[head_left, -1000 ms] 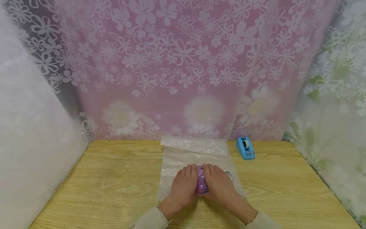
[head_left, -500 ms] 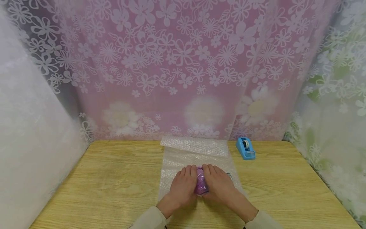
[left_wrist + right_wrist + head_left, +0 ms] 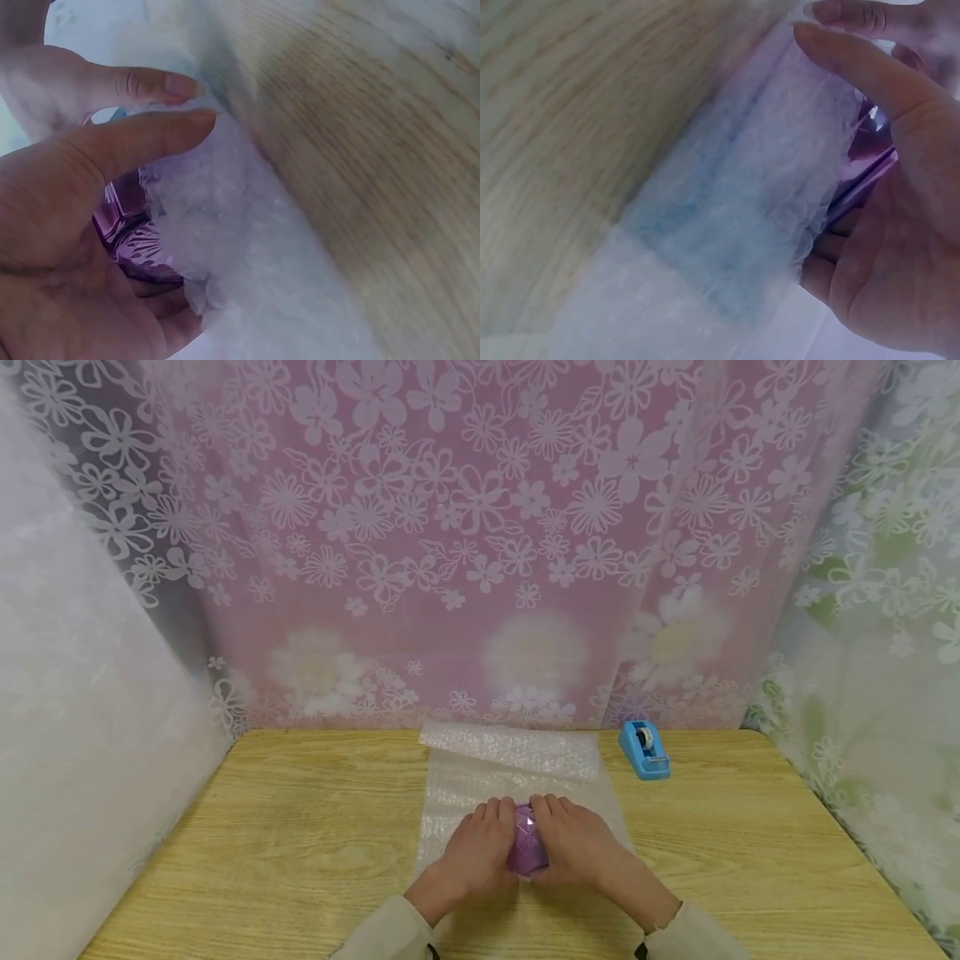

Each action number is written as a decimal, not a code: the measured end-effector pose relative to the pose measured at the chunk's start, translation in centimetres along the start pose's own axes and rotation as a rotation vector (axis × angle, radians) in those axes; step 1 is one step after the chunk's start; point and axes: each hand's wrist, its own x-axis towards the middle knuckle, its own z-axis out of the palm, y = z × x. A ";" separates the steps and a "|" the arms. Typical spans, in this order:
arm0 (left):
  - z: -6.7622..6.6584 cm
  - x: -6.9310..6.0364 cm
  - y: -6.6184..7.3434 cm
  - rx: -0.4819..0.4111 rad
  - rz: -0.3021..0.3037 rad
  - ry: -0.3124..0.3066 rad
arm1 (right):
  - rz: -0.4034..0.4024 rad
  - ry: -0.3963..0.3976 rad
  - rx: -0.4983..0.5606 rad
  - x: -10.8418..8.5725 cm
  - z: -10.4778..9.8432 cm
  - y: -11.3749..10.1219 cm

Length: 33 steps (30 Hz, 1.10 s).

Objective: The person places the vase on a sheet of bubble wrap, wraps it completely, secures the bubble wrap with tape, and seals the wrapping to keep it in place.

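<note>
Between my two hands is a glossy purple object (image 3: pixel 528 843), its exact kind unclear and most of it covered. My left hand (image 3: pixel 477 847) grips it from the left, and my right hand (image 3: pixel 577 847) from the right. Bubble wrap (image 3: pixel 517 785) lies beneath, stretching toward the back of the table. In the left wrist view, the thumb presses bubble wrap (image 3: pixel 255 247) against the object's near side, fingers curled around it. The right wrist view shows the same wrap (image 3: pixel 780 180) under the right thumb, with a bluish area visible through it.
A blue tape dispenser (image 3: pixel 643 750) stands at the back right of the wooden table (image 3: pixel 322 827). The far end of the bubble wrap is folded or curled near the back edge. Flowered curtains (image 3: pixel 465 543) hang behind and at the sides.
Both hands have drawn slightly toward me, and the purple object tips with them. A small bluish edge that showed beside the right hand is now out of sight.
</note>
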 end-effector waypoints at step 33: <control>-1.6 1.2 -1.3 -0.231 0.033 -0.303 | 0.029 -0.292 0.273 1.0 -1.5 1.0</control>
